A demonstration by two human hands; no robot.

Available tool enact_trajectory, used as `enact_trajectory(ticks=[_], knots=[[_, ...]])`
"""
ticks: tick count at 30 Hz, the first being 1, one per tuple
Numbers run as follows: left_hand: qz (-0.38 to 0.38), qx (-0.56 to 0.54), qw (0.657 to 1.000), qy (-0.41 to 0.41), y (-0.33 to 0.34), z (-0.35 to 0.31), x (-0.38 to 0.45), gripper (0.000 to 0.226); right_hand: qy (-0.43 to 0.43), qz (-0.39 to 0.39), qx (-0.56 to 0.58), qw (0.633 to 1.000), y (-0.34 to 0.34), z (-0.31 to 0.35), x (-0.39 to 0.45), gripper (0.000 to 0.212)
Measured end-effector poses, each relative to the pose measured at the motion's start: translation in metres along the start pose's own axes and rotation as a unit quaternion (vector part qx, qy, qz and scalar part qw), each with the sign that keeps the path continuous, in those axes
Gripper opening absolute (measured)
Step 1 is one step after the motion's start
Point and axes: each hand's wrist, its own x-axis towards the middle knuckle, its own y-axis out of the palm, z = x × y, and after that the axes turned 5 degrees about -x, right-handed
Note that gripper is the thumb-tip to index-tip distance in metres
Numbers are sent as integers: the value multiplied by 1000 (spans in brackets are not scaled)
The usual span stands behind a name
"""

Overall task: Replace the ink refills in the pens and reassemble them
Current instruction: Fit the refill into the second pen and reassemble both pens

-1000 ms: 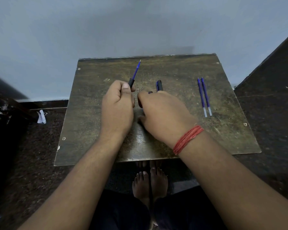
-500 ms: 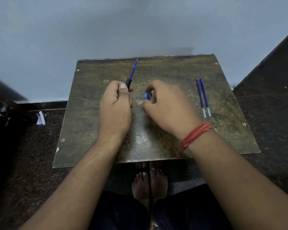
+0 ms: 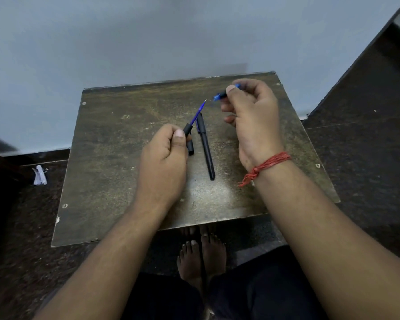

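My left hand (image 3: 165, 158) grips a black pen barrel (image 3: 187, 129). A blue refill (image 3: 198, 113) sticks out of the barrel's top, pointing up and to the right. My right hand (image 3: 249, 114) is raised at the table's far right and pinches a small blue pen tip piece (image 3: 219, 96) just right of the refill's point. A whole black pen (image 3: 206, 146) lies on the brown table (image 3: 116, 158) between my hands. A short black piece (image 3: 190, 147) lies beside my left thumb. My right hand hides the spare refills.
The small table stands against a pale wall, with dark floor to both sides. A white scrap of paper (image 3: 40, 175) lies on the floor to the left. My bare feet (image 3: 201, 252) show under the table's near edge.
My right hand lifted away to the upper right with the blue tip piece, uncovering the black pen on the table. My left hand kept its hold on the barrel.
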Motion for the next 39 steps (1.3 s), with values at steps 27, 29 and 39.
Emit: enact_trajectory(ticks=[27, 29, 39], knots=[[5, -11, 1000, -19, 0, -2, 0, 35, -72, 169, -118, 976, 6, -6, -8, 14], [-3, -13, 1000, -20, -1, -2, 1, 36, -58, 190, -112, 974, 7, -8, -9, 12], [-11, -12, 1000, -17, 0, 0, 1, 29, -23, 241, -94, 966, 6, -10, -8, 10]])
